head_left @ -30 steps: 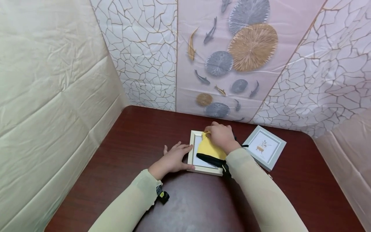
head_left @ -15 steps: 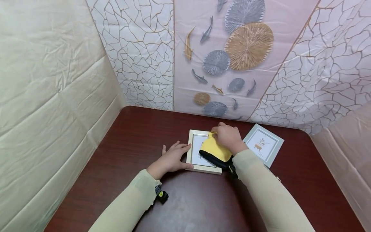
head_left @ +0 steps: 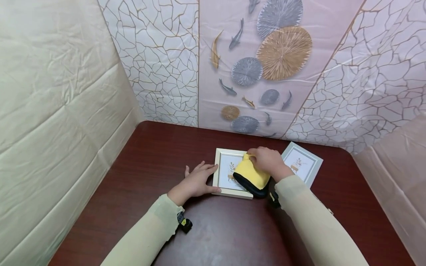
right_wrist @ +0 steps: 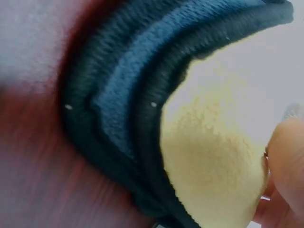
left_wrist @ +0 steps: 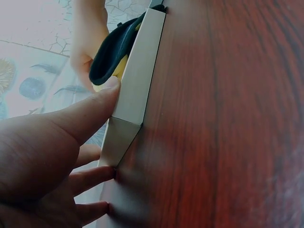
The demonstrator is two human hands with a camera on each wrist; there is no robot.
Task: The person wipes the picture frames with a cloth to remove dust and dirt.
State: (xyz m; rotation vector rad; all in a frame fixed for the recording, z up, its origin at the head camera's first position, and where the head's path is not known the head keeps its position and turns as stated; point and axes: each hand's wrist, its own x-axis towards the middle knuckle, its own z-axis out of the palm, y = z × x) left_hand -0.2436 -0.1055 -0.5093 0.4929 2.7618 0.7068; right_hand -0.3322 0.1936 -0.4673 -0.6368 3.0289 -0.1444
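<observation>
A cream picture frame (head_left: 233, 194) with a plant print lies flat on the table. At its near left corner is my left hand (head_left: 196, 183), with the thumb (left_wrist: 97, 107) on the front edge and straight fingers spread along the left side. My right hand (head_left: 267, 161) grips a folded yellow cloth (head_left: 251, 173) with a thick black border; it lies over the right part of this frame and hides it. In the right wrist view the plush cloth (right_wrist: 213, 137) shows a grey-blue layer between its dark edges, and the right fingertips (right_wrist: 289, 156) pinch it.
A pale grey-green picture frame (head_left: 314, 168) lies angled at the right, partly behind my right wrist. The dark red-brown table (head_left: 166, 147) runs back to a patterned wall cloth (head_left: 213, 92). A cream quilted side cloth (head_left: 76, 111) borders the left.
My right hand has slid the yellow cloth rightward across the cream frame, uncovering the plant print. My left hand keeps its place at the corner. The head view has shifted slightly.
</observation>
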